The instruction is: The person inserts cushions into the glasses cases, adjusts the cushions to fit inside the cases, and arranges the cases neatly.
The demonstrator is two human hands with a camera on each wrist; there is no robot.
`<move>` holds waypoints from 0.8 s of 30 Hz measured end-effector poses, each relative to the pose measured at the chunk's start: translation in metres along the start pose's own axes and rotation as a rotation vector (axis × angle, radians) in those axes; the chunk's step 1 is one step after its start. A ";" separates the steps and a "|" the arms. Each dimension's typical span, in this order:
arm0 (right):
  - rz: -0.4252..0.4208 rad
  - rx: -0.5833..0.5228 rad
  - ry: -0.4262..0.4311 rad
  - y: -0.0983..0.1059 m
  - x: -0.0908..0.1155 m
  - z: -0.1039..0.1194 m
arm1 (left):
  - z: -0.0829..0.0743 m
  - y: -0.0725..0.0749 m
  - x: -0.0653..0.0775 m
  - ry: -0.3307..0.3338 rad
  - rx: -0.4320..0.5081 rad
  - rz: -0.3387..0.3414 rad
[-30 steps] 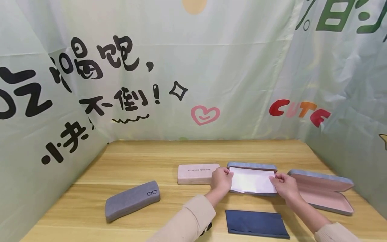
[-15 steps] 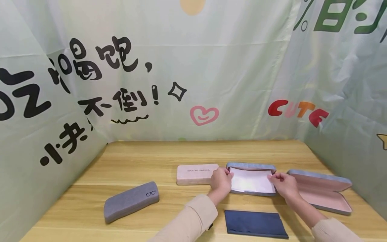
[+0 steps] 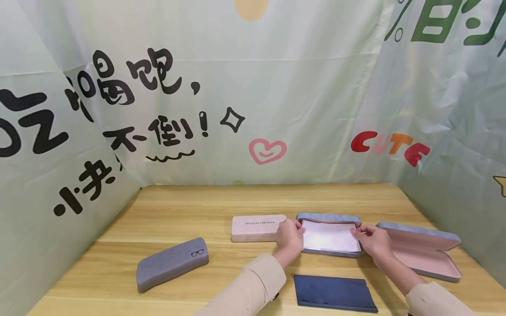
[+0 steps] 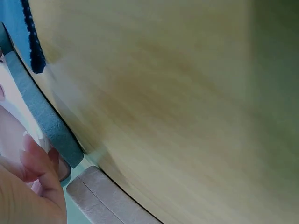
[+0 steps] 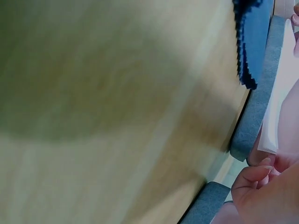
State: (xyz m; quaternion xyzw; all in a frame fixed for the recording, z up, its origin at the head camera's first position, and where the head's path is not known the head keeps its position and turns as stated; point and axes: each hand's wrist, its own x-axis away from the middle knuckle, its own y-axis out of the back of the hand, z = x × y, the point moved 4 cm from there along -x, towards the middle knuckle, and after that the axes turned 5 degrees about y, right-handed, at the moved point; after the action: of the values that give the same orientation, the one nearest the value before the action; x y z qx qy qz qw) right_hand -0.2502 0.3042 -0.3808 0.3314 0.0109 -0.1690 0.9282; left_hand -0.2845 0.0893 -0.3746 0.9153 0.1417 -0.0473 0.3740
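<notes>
A sheet of white paper (image 3: 330, 237) lies in an open blue-grey glasses case (image 3: 332, 253), whose lid stands raised behind it. My left hand (image 3: 290, 237) pinches the sheet's left end, between thumb and fingers. At the opposite end, my right hand (image 3: 373, 241) pinches the sheet in the same way. From the right wrist, the paper (image 5: 269, 130) shows a corner just inside the case wall, close to the curled fingers. In the left wrist view, the case's front wall (image 4: 44, 112) runs beside my hand, which partly hides the paper.
A folded dark blue cloth (image 3: 335, 293) lies in front of the case. Left of it sits a shut pink case (image 3: 254, 232), with a grey case (image 3: 173, 264) farther left. Another open case with pink lining (image 3: 435, 263) stands at right. Printed fabric (image 3: 221, 83) encloses the table.
The white sheet has sunk lower into the case, and more of the lid's inside shows above it. Both hands stay at its ends; the right has shifted slightly.
</notes>
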 end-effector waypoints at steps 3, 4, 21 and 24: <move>0.008 0.006 -0.009 0.000 -0.002 0.001 | 0.001 -0.002 -0.001 0.020 -0.001 0.018; 0.008 0.006 -0.012 0.000 -0.002 0.001 | 0.001 -0.002 -0.001 0.023 -0.002 0.017; 0.027 -0.074 -0.026 -0.006 -0.003 -0.003 | 0.003 -0.001 -0.002 0.028 -0.025 0.037; 0.013 -0.087 -0.038 -0.006 -0.002 -0.004 | 0.002 -0.001 -0.002 0.009 -0.019 0.034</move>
State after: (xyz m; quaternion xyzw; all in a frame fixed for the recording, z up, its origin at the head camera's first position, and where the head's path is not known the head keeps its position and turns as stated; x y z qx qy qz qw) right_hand -0.2538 0.3029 -0.3872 0.2874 -0.0018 -0.1685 0.9429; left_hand -0.2863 0.0876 -0.3763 0.9142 0.1282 -0.0352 0.3829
